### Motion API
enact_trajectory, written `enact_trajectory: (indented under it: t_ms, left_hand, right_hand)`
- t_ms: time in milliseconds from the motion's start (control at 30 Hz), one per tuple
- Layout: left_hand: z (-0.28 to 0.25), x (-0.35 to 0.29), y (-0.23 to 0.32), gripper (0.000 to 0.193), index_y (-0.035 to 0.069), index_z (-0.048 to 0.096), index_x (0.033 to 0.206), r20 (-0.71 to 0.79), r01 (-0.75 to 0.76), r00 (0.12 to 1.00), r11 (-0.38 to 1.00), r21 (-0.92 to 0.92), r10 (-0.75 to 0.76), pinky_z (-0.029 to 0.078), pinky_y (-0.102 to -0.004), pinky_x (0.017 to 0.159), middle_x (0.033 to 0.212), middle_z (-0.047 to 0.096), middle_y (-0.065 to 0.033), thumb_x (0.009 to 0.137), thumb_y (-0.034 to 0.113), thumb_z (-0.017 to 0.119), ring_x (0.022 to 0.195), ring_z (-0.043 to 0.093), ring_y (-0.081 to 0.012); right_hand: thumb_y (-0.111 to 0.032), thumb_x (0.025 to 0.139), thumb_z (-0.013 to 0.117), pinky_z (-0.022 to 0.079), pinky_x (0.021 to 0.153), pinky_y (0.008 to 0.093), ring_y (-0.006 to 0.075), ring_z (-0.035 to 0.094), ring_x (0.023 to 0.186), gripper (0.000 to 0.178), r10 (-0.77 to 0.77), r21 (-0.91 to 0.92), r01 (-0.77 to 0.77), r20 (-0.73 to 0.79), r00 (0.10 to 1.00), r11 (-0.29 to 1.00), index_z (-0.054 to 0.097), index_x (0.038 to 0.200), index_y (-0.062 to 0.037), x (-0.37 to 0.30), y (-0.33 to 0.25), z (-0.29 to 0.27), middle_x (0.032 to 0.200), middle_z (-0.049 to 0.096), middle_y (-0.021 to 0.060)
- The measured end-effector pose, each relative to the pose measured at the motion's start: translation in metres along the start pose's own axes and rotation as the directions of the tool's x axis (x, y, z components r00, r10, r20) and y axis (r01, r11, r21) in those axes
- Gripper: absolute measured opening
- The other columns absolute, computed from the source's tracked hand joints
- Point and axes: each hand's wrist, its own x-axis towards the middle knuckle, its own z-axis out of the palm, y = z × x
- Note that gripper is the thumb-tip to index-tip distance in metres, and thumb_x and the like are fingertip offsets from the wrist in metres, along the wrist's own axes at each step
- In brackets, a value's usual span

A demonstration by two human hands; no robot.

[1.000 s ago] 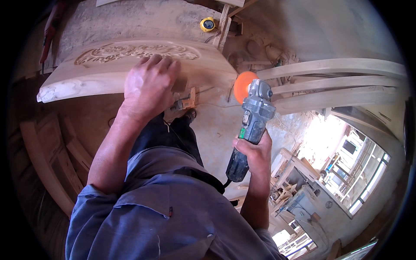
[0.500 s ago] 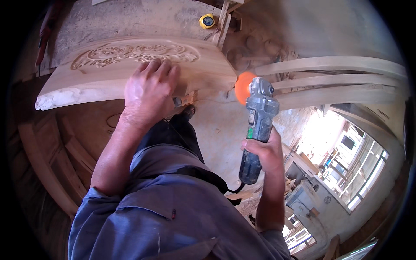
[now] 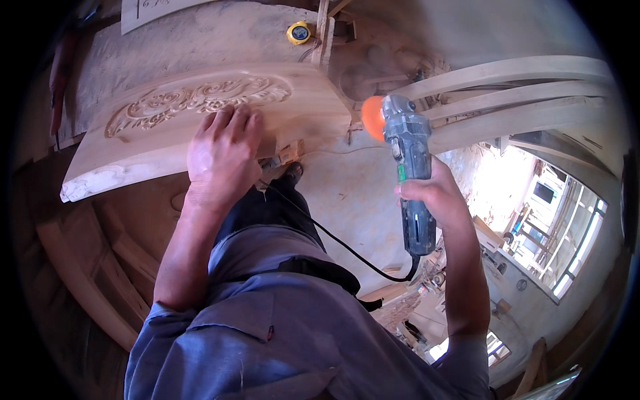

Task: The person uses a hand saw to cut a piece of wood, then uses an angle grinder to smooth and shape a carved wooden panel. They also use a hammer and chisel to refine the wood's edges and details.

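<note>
My right hand (image 3: 437,193) is wrapped round the body of a grey angle grinder (image 3: 415,167), held upright at the right. Its orange disc (image 3: 373,119) is just off the right end of a pale wooden panel (image 3: 307,120), with a gap between them. A scrolled relief carving (image 3: 193,100) covers the middle of the panel's top. My left hand (image 3: 227,150) grips the panel's near edge, its bent fingers pressed on the top by the carving; the thumb is hidden. From the grinder's lower end a black cord (image 3: 347,250) runs left past my legs.
A yellow tape measure (image 3: 298,33) lies on the dusty workbench (image 3: 220,33) behind the panel. Long curved wooden pieces (image 3: 513,97) stretch away at the right. More wooden parts (image 3: 87,280) stand low at the left. Beyond is a bright window (image 3: 560,220).
The grinder has moved right and slightly up, and its disc has come away from the panel's end. The cord now shows across my front. My left hand stays on the panel.
</note>
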Motion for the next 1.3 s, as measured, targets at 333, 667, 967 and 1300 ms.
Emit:
enact_trajectory:
  t_ms: [333, 667, 967, 1300]
  left_hand:
    - [-0.007, 0.006, 0.003, 0.041, 0.006, 0.064, 0.104, 0.016, 0.019, 1.0, 1.0, -0.024, -0.018, 0.053, -0.0421, 0.091, 0.111, 0.069, -0.0101, 0.063, -0.001, 0.068, 0.107, 0.066, -0.03]
    - [-0.008, 0.009, 0.005, 0.039, 0.004, 0.062, 0.103, -0.001, 0.01, 1.0, 1.0, -0.005, -0.01, 0.053, -0.0408, 0.089, 0.109, 0.068, -0.0124, 0.065, 0.001, 0.067, 0.105, 0.066, -0.0301]
    - [-0.007, 0.011, 0.004, 0.032, 0.005, 0.065, 0.096, -0.016, 0.011, 1.0, 1.0, -0.013, -0.011, 0.054, -0.0404, 0.087, 0.104, 0.069, -0.0107, 0.064, 0.001, 0.067, 0.101, 0.067, -0.0292]
    - [-0.041, 0.063, 0.003, 0.041, 0.007, 0.071, 0.104, 0.221, 0.134, 0.966, 0.991, 0.018, -0.135, 0.054, -0.0452, 0.084, 0.098, 0.073, -0.0152, 0.063, 0.004, 0.067, 0.098, 0.068, -0.0364]
  right_hand:
    - [-0.005, 0.073, 0.075, 0.053, 0.07, 0.0306, 0.0148, 0.063, 0.074, 0.041, -0.062, 0.138, 0.065, -0.024, 0.998, 0.988, 0.058, 0.11, 0.0, -0.008, 0.016, 0.007, 0.087, 0.06, 0.0045]
    - [-0.01, 0.073, 0.08, 0.051, 0.077, 0.0294, 0.0122, 0.06, 0.083, 0.045, -0.03, 0.086, 0.032, -0.022, 0.999, 0.996, 0.057, 0.11, 0.0017, -0.02, 0.01, 0.023, 0.093, 0.061, 0.0048]
    - [-0.014, 0.071, 0.081, 0.052, 0.082, 0.032, 0.0145, 0.061, 0.09, 0.057, -0.069, 0.068, 0.073, -0.057, 0.996, 0.995, 0.054, 0.119, 0.0026, -0.052, 0.048, 0.033, 0.101, 0.062, 0.0072]
    - [-0.005, 0.072, 0.079, 0.052, 0.075, 0.0282, 0.0106, 0.061, 0.085, 0.058, -0.203, 0.429, 0.311, -0.28, 0.938, 0.848, 0.052, 0.123, -0.0015, -0.026, 0.127, 0.055, 0.096, 0.061, 0.0033]
